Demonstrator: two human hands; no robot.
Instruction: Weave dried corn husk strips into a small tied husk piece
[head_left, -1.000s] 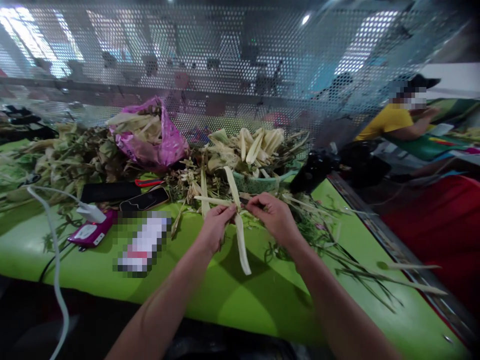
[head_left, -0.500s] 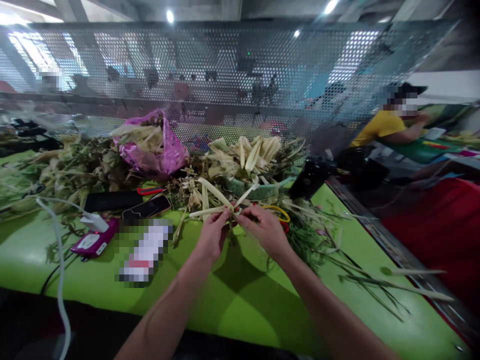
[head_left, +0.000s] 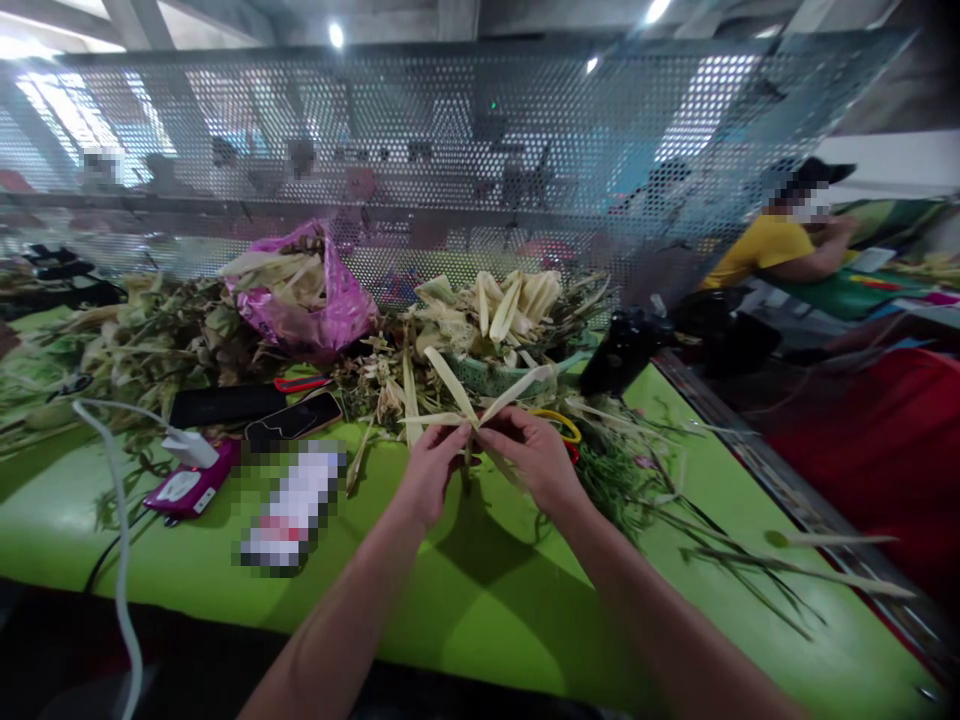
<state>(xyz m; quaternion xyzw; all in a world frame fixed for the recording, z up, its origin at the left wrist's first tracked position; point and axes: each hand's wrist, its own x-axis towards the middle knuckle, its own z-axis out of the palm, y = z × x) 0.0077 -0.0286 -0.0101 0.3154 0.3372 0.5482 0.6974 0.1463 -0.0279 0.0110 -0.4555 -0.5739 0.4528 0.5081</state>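
Note:
Both my hands meet above the green table (head_left: 480, 600), pinching crossed pale yellow leaf strips (head_left: 457, 392). My left hand (head_left: 430, 468) is closed on the strips from the left. From the right, my right hand (head_left: 534, 455) pinches them where they cross. Loose ends of the strips fan up and outward over my fingers. Behind the hands a green basket (head_left: 501, 372) holds more pale strips. Scissors with yellow and red handles (head_left: 559, 428) lie just beyond my right hand.
A pink plastic bag (head_left: 315, 290) of leaves and heaps of green leaves (head_left: 135, 330) line the back under a perforated metal screen (head_left: 450, 150). Phones (head_left: 292, 418), a pink device (head_left: 187, 482) and a white cable (head_left: 112, 520) lie left. Loose stems (head_left: 750, 570) lie right. Another person in yellow (head_left: 772, 250) sits beyond.
A long strip that hung down below my hands a second ago has been folded up; the strip ends now point upward. The hands have drawn closer together.

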